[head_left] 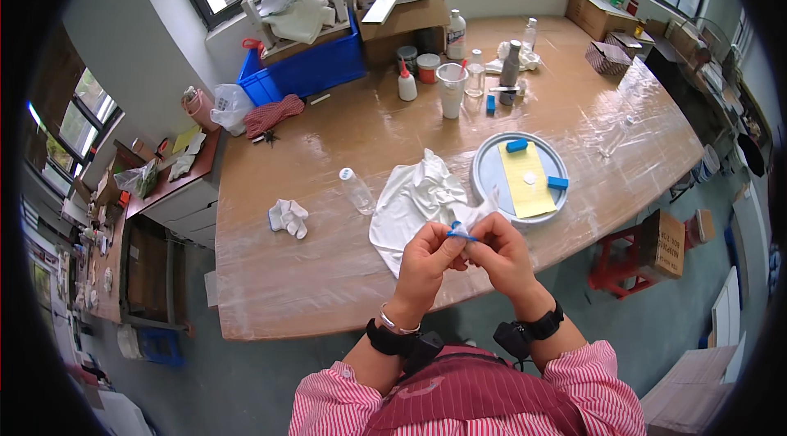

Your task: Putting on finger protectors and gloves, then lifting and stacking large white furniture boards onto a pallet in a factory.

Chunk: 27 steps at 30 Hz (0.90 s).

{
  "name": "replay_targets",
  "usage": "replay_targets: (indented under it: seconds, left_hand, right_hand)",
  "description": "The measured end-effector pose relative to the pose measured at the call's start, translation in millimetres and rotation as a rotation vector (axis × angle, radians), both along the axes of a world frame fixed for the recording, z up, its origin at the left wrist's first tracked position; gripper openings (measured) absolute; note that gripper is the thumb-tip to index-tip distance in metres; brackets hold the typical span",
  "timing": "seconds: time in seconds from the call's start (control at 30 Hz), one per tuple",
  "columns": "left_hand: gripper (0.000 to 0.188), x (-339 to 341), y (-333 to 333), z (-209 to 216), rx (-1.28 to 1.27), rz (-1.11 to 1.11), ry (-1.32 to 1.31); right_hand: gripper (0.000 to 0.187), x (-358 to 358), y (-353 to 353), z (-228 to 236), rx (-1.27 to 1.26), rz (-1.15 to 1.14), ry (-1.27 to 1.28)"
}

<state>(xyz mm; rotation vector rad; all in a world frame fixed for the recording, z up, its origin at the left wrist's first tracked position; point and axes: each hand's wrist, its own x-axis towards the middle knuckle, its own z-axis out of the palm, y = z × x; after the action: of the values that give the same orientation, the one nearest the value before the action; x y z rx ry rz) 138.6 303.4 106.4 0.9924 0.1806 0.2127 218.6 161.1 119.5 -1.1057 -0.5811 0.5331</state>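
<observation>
Blue strip pinched in both hands, just off the near-left rim of the lid

Held up clear of the lid, over the near part of the table. Pinched from two sides: by thumb and bent forefinger of the left hand, and much the same way by the right hand. Brought close together, fingertips almost meeting; cannot tell whether touching. Shows blue between the thumbs, with some whitish material just behind; cannot make out whether joined to the strip or to the cloth.

Looks light, thin and fairly bendable, more likely to slip or twist than to break. Probably best held by the ends, with fingertip pads and a modest squeeze, leaving the middle in sight.

On the lid, find yellow paper bearing a white disc, one blue block toward the far rim and another block toward the right. Left of the lid, note the cloth, white, rumpled and soft-looking; farther left, a clear bottle, then a white glove. Beyond the lid and slightly left, see a cup with a red stick.
</observation>
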Motion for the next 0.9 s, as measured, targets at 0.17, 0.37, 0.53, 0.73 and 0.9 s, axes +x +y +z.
replay_targets:
  seconds: [0.17, 0.37, 0.53, 0.73, 0.9]
  left_hand:
    - [0.006, -3.4, 52.1, -12.3, 0.140, 0.327, 0.033]
    - [0.011, -6.0, 108.4, -0.2, 0.909, 0.530, -0.335]
    - [0.026, -0.8, 154.5, -0.3, 0.446, 0.218, -0.273]
    - [0.019, -2.1, 178.7, 8.0, 0.715, 0.306, -0.300]
    - [0.013, -2.1, 188.9, 16.4, 0.919, 0.137, -0.591]
  right_hand:
    - [0.011, -2.5, 52.7, 3.4, -0.323, -0.315, -0.890]
    - [0.010, -9.4, 130.7, -11.0, -0.519, -0.420, -0.970]
    - [0.006, -10.9, 163.3, -5.5, -0.433, -0.394, -0.850]
    - [0.007, -3.7, 186.8, -28.0, -0.680, -0.336, -0.971]
    - [0.020, 16.6, 180.7, -27.1, -0.450, -0.049, -0.383]
